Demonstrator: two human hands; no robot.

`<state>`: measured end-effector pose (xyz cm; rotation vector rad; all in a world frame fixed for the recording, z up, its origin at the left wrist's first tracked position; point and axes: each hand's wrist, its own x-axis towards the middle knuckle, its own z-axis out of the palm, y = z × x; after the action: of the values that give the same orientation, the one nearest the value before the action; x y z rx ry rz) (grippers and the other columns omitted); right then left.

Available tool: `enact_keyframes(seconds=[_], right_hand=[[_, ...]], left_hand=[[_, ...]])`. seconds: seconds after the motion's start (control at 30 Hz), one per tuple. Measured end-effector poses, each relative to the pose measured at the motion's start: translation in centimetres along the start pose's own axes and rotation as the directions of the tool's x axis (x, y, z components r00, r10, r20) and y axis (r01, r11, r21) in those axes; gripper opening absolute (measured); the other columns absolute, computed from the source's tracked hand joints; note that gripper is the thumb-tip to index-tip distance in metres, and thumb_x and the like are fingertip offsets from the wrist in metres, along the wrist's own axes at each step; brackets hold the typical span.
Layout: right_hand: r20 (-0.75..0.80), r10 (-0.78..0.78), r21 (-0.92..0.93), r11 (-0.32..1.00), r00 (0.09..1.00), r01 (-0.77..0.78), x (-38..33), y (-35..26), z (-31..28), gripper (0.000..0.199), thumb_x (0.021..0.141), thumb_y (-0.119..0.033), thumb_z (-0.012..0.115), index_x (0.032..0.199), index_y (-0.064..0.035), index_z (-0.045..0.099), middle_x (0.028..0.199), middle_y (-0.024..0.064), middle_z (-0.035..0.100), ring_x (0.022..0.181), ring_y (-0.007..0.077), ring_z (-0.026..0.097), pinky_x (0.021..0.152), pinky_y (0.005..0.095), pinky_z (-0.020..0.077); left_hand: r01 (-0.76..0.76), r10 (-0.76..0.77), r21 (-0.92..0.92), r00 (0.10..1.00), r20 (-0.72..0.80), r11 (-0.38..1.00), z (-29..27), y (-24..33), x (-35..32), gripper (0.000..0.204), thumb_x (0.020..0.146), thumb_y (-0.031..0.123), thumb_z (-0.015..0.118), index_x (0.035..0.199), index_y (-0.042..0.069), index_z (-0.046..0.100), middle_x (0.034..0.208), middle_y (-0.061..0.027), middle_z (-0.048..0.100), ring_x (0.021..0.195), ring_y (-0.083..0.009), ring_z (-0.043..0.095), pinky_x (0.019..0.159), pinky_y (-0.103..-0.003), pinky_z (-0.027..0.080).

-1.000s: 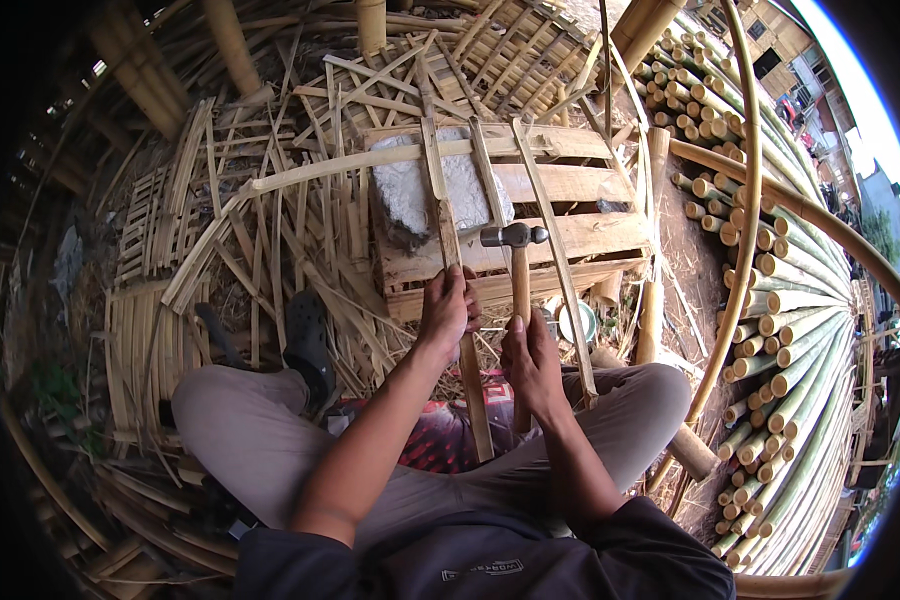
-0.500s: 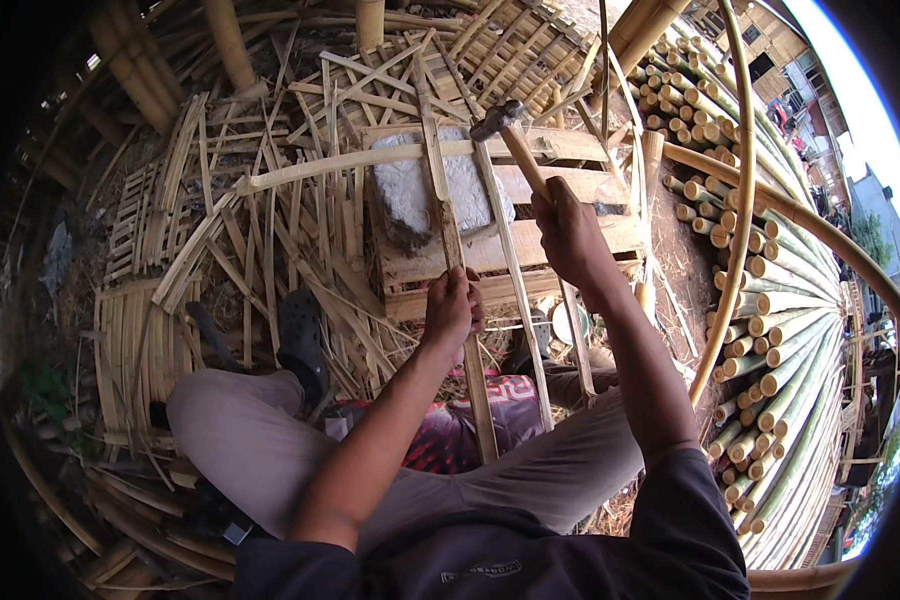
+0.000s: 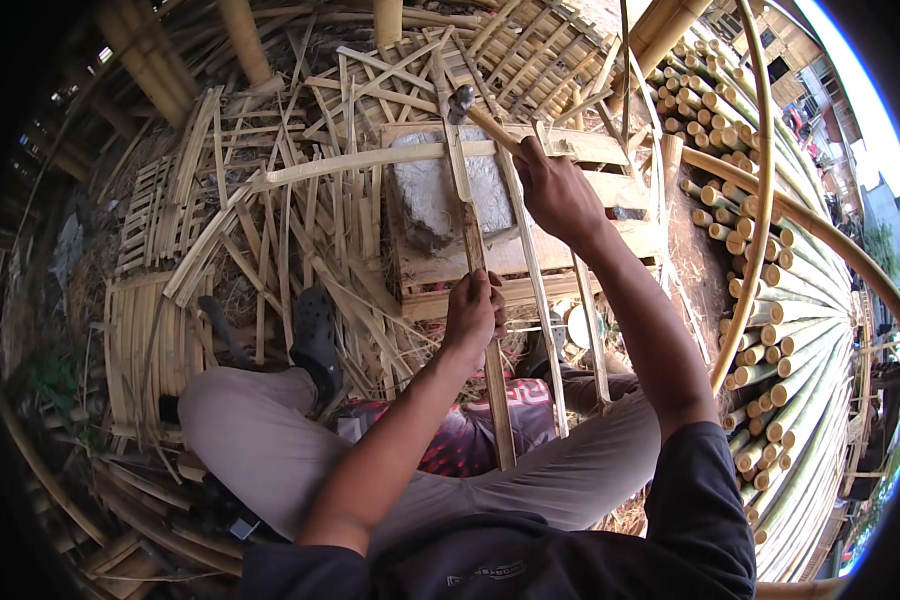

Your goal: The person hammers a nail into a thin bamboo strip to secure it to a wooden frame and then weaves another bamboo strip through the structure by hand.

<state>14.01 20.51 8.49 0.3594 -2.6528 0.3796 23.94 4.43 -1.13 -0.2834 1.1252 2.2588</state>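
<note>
My left hand [image 3: 474, 316] is closed round a long bamboo strip [image 3: 497, 400], which runs lengthwise from between my legs, over a grey-white stone block [image 3: 425, 205]. My right hand [image 3: 562, 198] grips the wooden handle of a hammer [image 3: 488, 124]. Its metal head is at the far part of the strip, just beyond where a pale cross strip [image 3: 360, 160] lies; whether it touches cannot be told. To the right, another lengthwise strip [image 3: 532, 260] crosses the block's edge. The block rests on a low slatted wooden crate [image 3: 615, 236].
Loose bamboo strips [image 3: 345, 285] litter the ground to the left. Slatted bamboo panels [image 3: 160, 330] lie farther left. Stacked bamboo poles [image 3: 770, 340] fill the right side, with a curved pole [image 3: 753, 200] in front. A patterned cloth [image 3: 460, 440] lies between my legs.
The hammer has swung left and down, bringing its head over the held strip. My left hand keeps its hold on the strip. The whole view has shifted slightly.
</note>
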Motion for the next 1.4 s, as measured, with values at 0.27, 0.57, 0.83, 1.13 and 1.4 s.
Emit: enact_keyframes(seconds=[0.27,0.57,0.83,1.13,1.4], right_hand=[[0.026,-0.005,-0.004,1.0,1.0,0.006,-0.3,0.1,0.1,0.017,0.101,-0.018,0.053,0.107,-0.0035,0.048,0.056,0.0214,0.055,0.048,0.0426,0.056,0.046,0.0521,0.0408],[0.065,0.037,0.02,0.999,0.997,-0.039,-0.5,-0.1,-0.2,0.018,0.1,-0.019,0.05,0.106,-0.0025,0.049,0.063,0.0238,0.061,0.057,0.0464,0.06,0.051,0.0559,0.0462],[0.069,0.1,0.058,0.993,0.993,-0.104,-1.0,-0.4,0.1,0.016,0.1,-0.018,0.053,0.104,-0.0028,0.049,0.059,0.0245,0.056,0.054,0.0471,0.056,0.05,0.0553,0.0403],[0.069,0.11,0.01,0.994,0.992,-0.111,-0.8,-0.3,0.2,0.019,0.101,-0.023,0.049,0.107,-0.0046,0.047,0.059,0.0234,0.059,0.054,0.0467,0.059,0.049,0.0568,0.0453],[-0.014,0.106,0.074,0.992,0.994,-0.105,-0.5,0.5,0.9,0.018,0.1,-0.02,0.051,0.11,-0.0045,0.049,0.061,0.0243,0.059,0.057,0.0467,0.06,0.051,0.0561,0.0451]], left_hand=[[0.018,-0.018,-0.01,1.0,0.0,1.0,0.4,0.6,-0.5,0.025,0.109,0.034,0.038,0.098,0.012,0.047,0.064,0.0051,0.032,0.049,-0.0059,0.03,0.042,-0.023,0.026],[0.022,-0.022,-0.022,1.0,-0.007,1.0,0.1,0.5,-0.1,0.028,0.108,0.035,0.038,0.095,0.012,0.046,0.062,0.0051,0.034,0.047,-0.0058,0.031,0.04,-0.024,0.026],[0.028,-0.028,-0.015,0.999,-0.016,1.0,0.2,0.5,-0.1,0.027,0.108,0.034,0.039,0.096,0.012,0.047,0.062,0.0052,0.034,0.047,-0.0057,0.032,0.04,-0.024,0.026],[0.019,-0.02,-0.016,0.999,-0.026,1.0,0.3,0.3,-0.1,0.024,0.108,0.033,0.041,0.097,0.013,0.049,0.063,0.0047,0.035,0.049,-0.006,0.031,0.041,-0.023,0.026],[0.036,-0.037,-0.042,0.999,-0.023,0.998,0.3,0.3,-0.1,0.024,0.108,0.034,0.042,0.097,0.013,0.049,0.063,0.0049,0.035,0.049,-0.0061,0.032,0.04,-0.023,0.026]])
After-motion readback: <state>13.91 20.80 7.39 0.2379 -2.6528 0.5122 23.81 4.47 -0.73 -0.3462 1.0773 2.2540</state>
